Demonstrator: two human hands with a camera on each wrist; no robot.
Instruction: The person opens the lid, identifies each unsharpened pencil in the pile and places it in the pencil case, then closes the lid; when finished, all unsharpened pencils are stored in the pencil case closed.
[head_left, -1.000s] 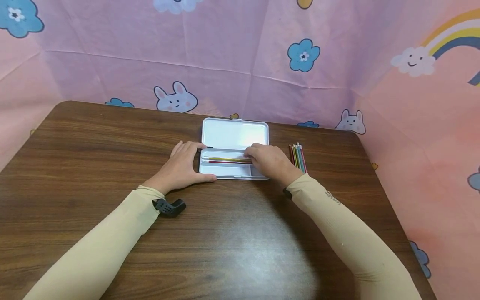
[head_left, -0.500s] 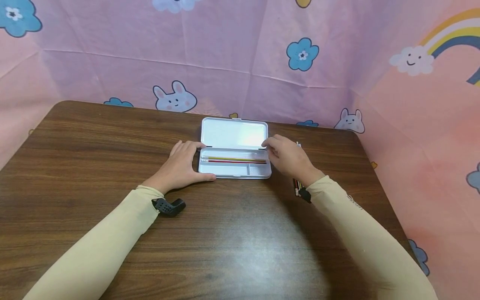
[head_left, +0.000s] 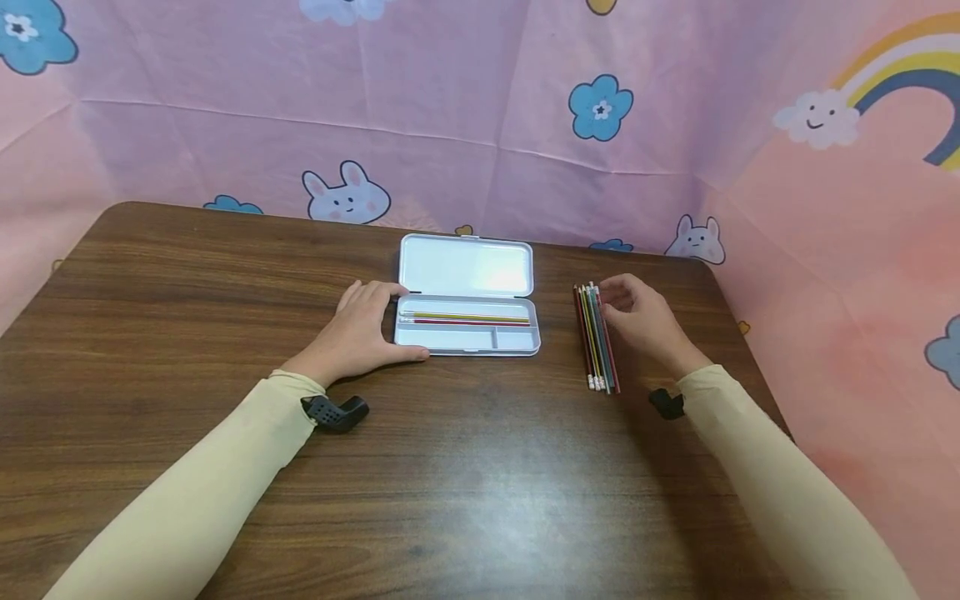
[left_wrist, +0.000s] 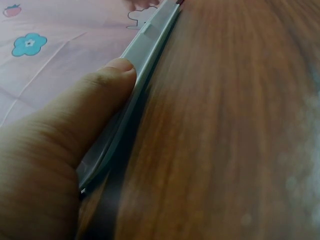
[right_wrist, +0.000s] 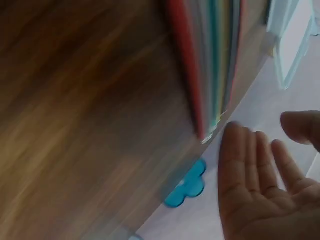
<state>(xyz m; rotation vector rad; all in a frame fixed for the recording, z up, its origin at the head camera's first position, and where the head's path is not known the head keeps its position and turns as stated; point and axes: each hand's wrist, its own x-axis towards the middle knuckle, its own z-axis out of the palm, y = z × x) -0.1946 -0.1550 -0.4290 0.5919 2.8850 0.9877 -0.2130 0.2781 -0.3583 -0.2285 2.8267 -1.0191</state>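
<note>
A white pencil case [head_left: 444, 340] lies with its lid raised on the brown table, a yellow pencil and a red pencil lengthwise inside it. My left hand [head_left: 354, 335] holds the case's left end, thumb at the front edge and fingers at the back. In the left wrist view, the thumb [left_wrist: 112, 82] presses on the case's rim. My right hand [head_left: 647, 321] is just right of a row of several pencils [head_left: 594, 342] and holds nothing. The right wrist view shows that hand [right_wrist: 260, 185] with fingers extended and thumb apart, by the blurred pencil ends [right_wrist: 205, 135].
The wooden table [head_left: 450, 483] reaches back to a pink and purple patterned cloth [head_left: 450, 125] hanging behind it and on the right. A small divider [head_left: 495, 337] splits the front of the case into two compartments.
My right hand has left the case and moved right, past the pencil row, which now shows fully. The red and yellow pencils stay in the case. The left hand keeps its place.
</note>
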